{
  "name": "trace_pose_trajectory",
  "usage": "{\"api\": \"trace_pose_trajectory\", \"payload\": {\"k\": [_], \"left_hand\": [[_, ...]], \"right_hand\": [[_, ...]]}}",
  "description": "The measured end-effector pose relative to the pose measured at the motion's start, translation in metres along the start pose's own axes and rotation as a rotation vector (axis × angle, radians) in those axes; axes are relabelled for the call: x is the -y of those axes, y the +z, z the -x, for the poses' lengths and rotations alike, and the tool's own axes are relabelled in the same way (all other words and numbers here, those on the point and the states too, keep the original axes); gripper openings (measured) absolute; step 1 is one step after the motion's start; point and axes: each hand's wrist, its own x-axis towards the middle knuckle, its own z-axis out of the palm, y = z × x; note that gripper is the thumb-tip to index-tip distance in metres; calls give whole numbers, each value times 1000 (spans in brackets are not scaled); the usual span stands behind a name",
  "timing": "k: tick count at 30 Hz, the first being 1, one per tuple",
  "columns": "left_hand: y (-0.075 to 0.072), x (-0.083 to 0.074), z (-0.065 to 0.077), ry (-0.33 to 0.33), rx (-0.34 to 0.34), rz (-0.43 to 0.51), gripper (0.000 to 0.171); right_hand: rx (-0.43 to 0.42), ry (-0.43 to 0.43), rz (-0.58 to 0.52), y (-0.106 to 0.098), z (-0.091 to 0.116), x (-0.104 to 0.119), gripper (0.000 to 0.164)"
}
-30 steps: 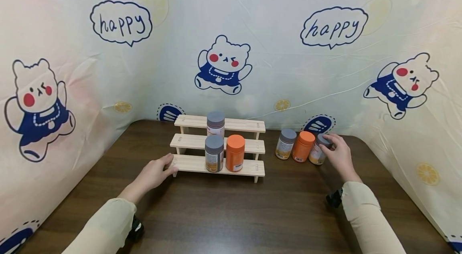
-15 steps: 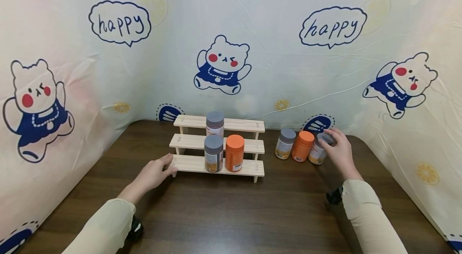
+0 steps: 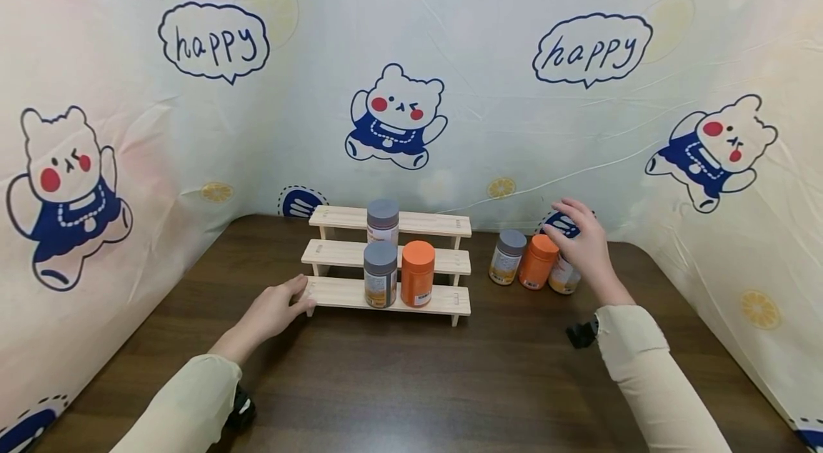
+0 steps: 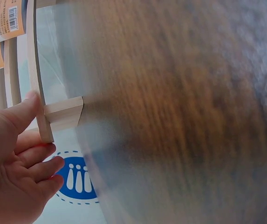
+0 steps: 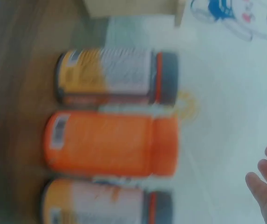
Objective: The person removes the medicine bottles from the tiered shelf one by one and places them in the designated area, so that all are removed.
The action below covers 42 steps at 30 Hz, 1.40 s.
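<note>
My left hand [image 3: 275,309] pinches the left end of the bottom step of a three-tier wooden display rack [image 3: 341,290]. In the left wrist view, the thumb [image 4: 28,108] presses one side of the plank, with fingers on the other. A grey-lidded bottle [image 3: 381,274] and an orange bottle [image 3: 419,274] stand upright on that bottom step. Another grey-lidded bottle [image 3: 383,218] is higher up, partly hidden. My right hand [image 3: 584,246] hovers with fingers spread over a row on the table: a grey-lidded bottle [image 3: 507,257], an orange bottle [image 3: 539,263] and a partly covered bottle [image 3: 564,276]. It holds nothing.
The brown wooden table [image 3: 386,381] ends at a fabric backdrop [image 3: 476,117] printed with cartoon bears, which surrounds it at the back and sides. The row of bottles stands right of the rack, near the back edge.
My right hand has let go of the rightmost grey-lidded bottle, then risen and shifted left above the row. The left hand and the rack stay put.
</note>
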Motion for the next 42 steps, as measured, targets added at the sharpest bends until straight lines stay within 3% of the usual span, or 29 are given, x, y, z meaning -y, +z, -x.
{"api": "trace_pose_trajectory", "payload": {"k": [10,18,42], "left_hand": [[-1,0,0,7,1,2,54],[-1,1,0,-5,6,1,55],[-1,1,0,0,0,0,54]], "right_hand": [[56,-123,-72,18,-17,52,42],[69,-253,-121,37,-29,80,41],[263,-365,-177,102,-45,137,43]]}}
